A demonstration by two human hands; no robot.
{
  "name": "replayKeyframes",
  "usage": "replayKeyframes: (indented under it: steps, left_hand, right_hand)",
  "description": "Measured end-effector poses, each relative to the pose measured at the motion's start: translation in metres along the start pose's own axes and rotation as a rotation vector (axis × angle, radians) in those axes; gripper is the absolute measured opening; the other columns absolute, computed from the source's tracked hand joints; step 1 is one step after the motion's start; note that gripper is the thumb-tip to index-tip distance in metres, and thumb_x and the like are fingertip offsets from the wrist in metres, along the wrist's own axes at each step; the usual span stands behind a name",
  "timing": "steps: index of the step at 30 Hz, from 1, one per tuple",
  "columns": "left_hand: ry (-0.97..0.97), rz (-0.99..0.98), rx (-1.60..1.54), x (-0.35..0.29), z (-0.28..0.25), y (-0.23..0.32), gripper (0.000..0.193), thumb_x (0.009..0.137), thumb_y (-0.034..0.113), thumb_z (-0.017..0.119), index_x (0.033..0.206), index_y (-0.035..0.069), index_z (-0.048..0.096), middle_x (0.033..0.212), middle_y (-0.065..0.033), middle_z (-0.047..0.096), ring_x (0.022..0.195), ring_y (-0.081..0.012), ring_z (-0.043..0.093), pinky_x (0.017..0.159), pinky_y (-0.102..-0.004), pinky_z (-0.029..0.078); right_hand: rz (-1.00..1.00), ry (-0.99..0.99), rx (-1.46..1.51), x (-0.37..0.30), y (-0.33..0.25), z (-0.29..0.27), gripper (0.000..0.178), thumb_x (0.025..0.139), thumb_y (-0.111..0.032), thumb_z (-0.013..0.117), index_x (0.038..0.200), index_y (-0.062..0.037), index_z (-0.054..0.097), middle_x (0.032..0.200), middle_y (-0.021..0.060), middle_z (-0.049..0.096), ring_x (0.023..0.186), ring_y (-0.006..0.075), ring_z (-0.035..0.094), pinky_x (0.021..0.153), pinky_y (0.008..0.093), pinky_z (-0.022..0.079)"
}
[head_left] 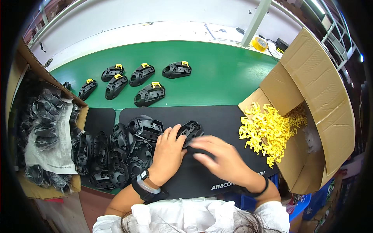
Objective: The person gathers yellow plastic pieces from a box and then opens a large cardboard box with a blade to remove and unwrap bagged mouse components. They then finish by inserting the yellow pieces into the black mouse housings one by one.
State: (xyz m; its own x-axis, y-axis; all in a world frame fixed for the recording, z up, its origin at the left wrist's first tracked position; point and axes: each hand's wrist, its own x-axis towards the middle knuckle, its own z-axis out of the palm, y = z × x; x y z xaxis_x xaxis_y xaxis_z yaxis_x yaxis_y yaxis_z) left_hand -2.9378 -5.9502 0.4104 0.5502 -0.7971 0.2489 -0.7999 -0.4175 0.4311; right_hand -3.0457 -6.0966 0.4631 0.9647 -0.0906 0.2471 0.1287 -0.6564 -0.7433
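Observation:
A black mouse shell (192, 130) lies on the dark mat in front of me, its ribbed inner side up. My left hand (170, 153) holds it at its left edge, fingers close together, thumb near its lower end. My right hand (223, 158), slightly blurred, is just below and to the right of the shell, thumb and fingers apart and nothing seen between them. Whether its fingertips touch the shell I cannot tell. Left of my left hand, several more black mouse shells (140, 155) are heaped on the mat, without yellow parts showing.
Several shells with yellow clips (150, 94) stand on the green table (217, 73). At right, a tipped cardboard box (316, 97) spills small yellow plastic clips (266, 134) onto the black mat (221, 116). A carton (81, 120) of bagged black parts stands at left. Yellow tape (259, 44) lies at the back.

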Motion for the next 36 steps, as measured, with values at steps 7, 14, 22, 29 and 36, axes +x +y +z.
replayKeyframes:
  steps: [7, 14, 22, 29, 36]
  left_hand:
    - [0.104, -0.083, -0.578, 0.011, -0.027, 0.012, 0.028, 0.071, 0.005, 0.071, 0.094, -0.004, 0.060, 0.101, -0.0108, 0.058, 0.087, -0.0216, 0.058, 0.079, -0.0294, 0.046]
    - [0.004, -0.333, -1.335, -0.009, -0.058, 0.011, 0.040, 0.081, 0.014, 0.067, 0.113, -0.003, 0.051, 0.104, -0.0071, 0.057, 0.091, -0.0102, 0.054, 0.080, -0.0235, 0.045]
    - [-0.343, -0.406, -1.978, -0.012, -0.058, 0.001, 0.065, 0.076, 0.007, 0.059, 0.134, 0.001, 0.030, 0.113, -0.0137, 0.054, 0.099, -0.0208, 0.059, 0.082, -0.0323, 0.049]
    - [-0.420, -0.361, -1.862, -0.009, -0.046, -0.005, 0.061, 0.080, 0.005, 0.052, 0.137, -0.001, 0.030, 0.122, -0.0134, 0.052, 0.099, -0.0170, 0.061, 0.073, -0.0261, 0.054]
    - [-0.447, -0.285, -1.833, -0.010, -0.051, -0.008, 0.061, 0.075, -0.001, 0.052, 0.133, -0.004, 0.034, 0.118, -0.0114, 0.052, 0.103, -0.0149, 0.056, 0.090, -0.0320, 0.049]
  right_hand:
    - [0.311, 0.182, -0.757, -0.053, 0.057, -0.054, 0.015, 0.075, -0.003, 0.063, 0.090, -0.0018, 0.065, 0.089, 0.0110, 0.061, 0.085, 0.0276, 0.057, 0.075, 0.0361, 0.048]
    - [0.268, 0.030, -0.903, -0.050, 0.079, -0.045, 0.023, 0.073, 0.003, 0.056, 0.096, -0.0011, 0.060, 0.090, 0.0132, 0.051, 0.087, 0.0296, 0.053, 0.075, 0.0388, 0.047]
    - [0.196, 0.015, -0.772, -0.042, 0.079, -0.063, 0.030, 0.074, 0.007, 0.057, 0.102, -0.0026, 0.054, 0.093, 0.0166, 0.054, 0.089, 0.0351, 0.054, 0.074, 0.0388, 0.047]
    - [-0.103, 0.134, -0.214, 0.013, -0.037, -0.057, 0.026, 0.073, 0.009, 0.061, 0.095, -0.0052, 0.064, 0.086, 0.0094, 0.057, 0.077, 0.0248, 0.058, 0.068, 0.0315, 0.049]
    - [-0.342, -0.196, -0.103, 0.047, -0.023, -0.034, 0.028, 0.069, 0.005, 0.069, 0.093, -0.0085, 0.067, 0.089, 0.0064, 0.056, 0.080, 0.0218, 0.057, 0.065, 0.0294, 0.047]
